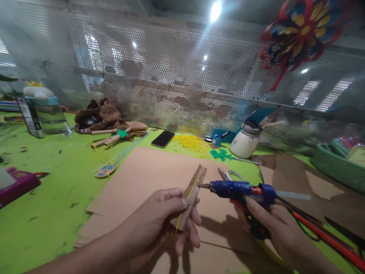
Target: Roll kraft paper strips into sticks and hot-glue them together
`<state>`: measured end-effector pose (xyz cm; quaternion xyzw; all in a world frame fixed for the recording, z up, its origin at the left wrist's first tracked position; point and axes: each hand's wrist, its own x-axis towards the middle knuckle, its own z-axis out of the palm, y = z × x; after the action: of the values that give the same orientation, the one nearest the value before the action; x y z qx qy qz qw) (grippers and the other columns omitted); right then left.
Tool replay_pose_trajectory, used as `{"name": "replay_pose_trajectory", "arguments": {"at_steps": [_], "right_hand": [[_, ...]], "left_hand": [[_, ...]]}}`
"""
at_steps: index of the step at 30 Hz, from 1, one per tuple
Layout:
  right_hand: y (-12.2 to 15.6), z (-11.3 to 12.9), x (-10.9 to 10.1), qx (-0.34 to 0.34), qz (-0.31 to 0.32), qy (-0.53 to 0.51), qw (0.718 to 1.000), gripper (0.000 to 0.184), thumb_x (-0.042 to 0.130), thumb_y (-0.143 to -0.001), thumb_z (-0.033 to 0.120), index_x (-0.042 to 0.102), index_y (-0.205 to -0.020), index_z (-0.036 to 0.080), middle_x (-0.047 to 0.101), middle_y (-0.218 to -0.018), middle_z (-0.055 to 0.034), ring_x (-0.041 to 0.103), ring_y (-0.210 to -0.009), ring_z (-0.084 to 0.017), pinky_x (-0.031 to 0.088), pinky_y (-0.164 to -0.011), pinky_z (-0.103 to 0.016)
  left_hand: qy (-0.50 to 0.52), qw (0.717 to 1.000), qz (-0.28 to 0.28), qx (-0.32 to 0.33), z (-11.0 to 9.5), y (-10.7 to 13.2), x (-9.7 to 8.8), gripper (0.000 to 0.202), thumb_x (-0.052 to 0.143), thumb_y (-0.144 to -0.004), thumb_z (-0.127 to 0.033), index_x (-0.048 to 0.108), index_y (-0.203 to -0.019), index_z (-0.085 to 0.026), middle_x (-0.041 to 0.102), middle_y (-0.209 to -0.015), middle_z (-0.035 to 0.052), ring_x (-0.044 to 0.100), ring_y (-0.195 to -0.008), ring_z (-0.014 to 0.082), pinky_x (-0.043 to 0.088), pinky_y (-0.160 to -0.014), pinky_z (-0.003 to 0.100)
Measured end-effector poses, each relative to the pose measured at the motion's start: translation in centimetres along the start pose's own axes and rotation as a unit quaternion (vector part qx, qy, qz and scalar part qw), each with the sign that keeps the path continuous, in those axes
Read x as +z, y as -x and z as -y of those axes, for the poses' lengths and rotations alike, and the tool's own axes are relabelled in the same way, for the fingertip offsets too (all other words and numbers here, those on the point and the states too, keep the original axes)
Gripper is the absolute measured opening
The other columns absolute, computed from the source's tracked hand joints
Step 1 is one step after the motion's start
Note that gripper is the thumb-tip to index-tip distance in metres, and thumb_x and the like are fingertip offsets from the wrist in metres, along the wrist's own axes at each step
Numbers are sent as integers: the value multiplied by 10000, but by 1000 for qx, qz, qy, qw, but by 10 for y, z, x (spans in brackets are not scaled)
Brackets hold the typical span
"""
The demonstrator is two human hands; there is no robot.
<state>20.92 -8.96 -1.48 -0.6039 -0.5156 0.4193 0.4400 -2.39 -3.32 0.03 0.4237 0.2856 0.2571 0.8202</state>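
My left hand [168, 213] pinches a folded strip of brown paper [191, 190] between thumb and fingers, tilted up over the table. A thin yellow strand [192, 189] runs lengthwise along it and hangs out at the lower end. Around the handle of a blue hot glue gun [236, 189] my right hand [265, 219] is closed. Its metal nozzle points left and meets, or nearly meets, the right edge of the strip, where shiny spots show. A clear glue stick [293, 195] pokes out of the gun's back. Tan paper sheets [137, 179] lie beneath both hands.
Scissors [235, 175] lie behind the gun. Farther back are a phone [163, 139], yellow shreds [191, 144], a green paper cutout [221, 154] and a white jar [245, 140]. A green basket [336, 167] stands right, a purple tape dispenser [19, 184] left. A perforated metal screen [176, 76] rises behind.
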Motion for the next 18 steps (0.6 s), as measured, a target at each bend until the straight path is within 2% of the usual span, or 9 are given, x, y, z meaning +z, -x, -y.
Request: {"name": "replay_pose_trajectory", "arguments": {"at_steps": [6,14,18], "right_hand": [[4,3,2,10,-17,22,1000,487,573,-727,611,632,-623,139,530,-548,-31,470,-543,-155,364,-492,-268],[4,9,-1,-36,-30,49,998,438,580,-739,575,656,-675,149,578,-589,-41,499,-572,-178,395,-528,-278],[7,14,0,-33,-29,58,997,385,614,-718,546,663,-650,170,577,-565,-32,506,-564,-190,399,-527,-281]], "left_hand": [[15,1000,-2,12,-1,0,1,156,537,-794,-239,585,-806,-91,614,-766,87,599,-526,130,358,-385,169],[22,1000,-9,1,0,1,1,169,538,-793,-251,591,-800,-90,606,-696,72,585,-506,123,383,-419,188],[16,1000,-3,4,-1,1,1,175,541,-798,-256,588,-763,-91,602,-672,75,584,-508,124,372,-406,176]]}}
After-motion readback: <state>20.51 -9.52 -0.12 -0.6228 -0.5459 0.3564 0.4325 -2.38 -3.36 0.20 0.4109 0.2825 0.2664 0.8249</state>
